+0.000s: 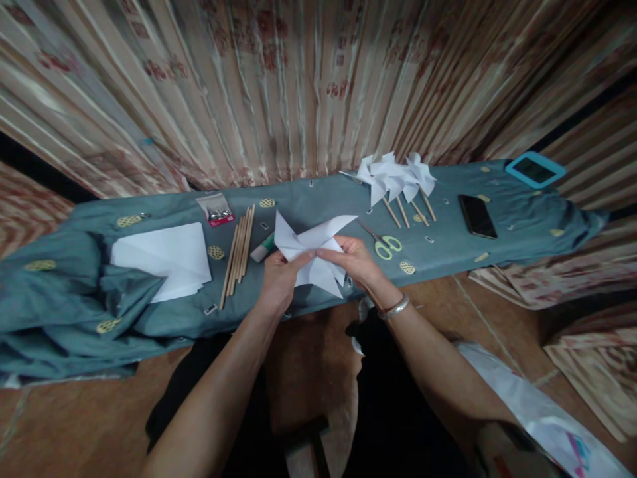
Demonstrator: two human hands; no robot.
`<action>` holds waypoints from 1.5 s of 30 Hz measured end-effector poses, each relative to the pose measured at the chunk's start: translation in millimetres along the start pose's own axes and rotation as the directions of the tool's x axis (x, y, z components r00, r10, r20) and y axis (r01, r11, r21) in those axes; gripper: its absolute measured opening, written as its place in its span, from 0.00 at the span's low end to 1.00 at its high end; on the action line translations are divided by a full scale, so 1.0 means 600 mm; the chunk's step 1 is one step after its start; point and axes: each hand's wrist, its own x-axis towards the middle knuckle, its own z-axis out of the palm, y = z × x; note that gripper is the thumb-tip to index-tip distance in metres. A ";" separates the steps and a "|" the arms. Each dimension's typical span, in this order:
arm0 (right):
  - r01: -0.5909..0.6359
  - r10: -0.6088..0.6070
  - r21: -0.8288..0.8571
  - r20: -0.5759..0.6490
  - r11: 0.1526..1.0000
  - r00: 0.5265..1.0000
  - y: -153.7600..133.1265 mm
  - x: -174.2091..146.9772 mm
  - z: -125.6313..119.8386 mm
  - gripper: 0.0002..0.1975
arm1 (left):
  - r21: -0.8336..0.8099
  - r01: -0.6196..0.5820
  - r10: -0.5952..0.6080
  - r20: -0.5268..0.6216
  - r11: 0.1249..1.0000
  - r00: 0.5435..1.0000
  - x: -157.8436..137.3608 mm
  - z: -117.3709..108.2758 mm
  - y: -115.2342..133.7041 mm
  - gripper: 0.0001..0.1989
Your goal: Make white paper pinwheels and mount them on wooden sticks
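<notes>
A white paper pinwheel [318, 238] is held between my two hands above the front edge of the cloth-covered table. My left hand [283, 275] grips its left side, with the thumb pressed near the centre. From the right, my right hand [355, 259] pinches the paper, its thumb meeting the left one at the middle. The fingers beneath the paper are hidden. Just behind my left hand lies a green and white tube [263, 247], partly covered. Scissors [385, 244] with light green handles rest to the right of my right hand.
Wooden sticks [239, 252], a box of small metal pins [219, 211] and white paper sheets [186, 255] lie left. Several finished pinwheels on sticks [393, 178] lie at the back right, near a black phone [478, 216] and a blue-framed device [535, 170]. A curtain [288, 86] hangs behind.
</notes>
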 end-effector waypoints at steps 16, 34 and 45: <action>0.533 -0.674 -0.783 0.207 0.320 0.710 -0.028 -0.057 -0.003 0.08 | -0.067 0.143 -0.143 -0.005 0.987 0.990 -0.001 0.003 0.015 0.17; 0.450 -0.520 -0.814 0.221 0.367 0.825 -0.024 -0.045 0.015 0.05 | -0.027 0.049 -0.049 0.007 0.998 0.999 -0.004 0.001 -0.002 0.14; 0.415 -0.492 -0.829 0.201 0.375 0.847 -0.025 -0.041 0.008 0.03 | 0.042 0.014 -0.015 0.004 0.999 1.000 -0.001 0.000 -0.005 0.12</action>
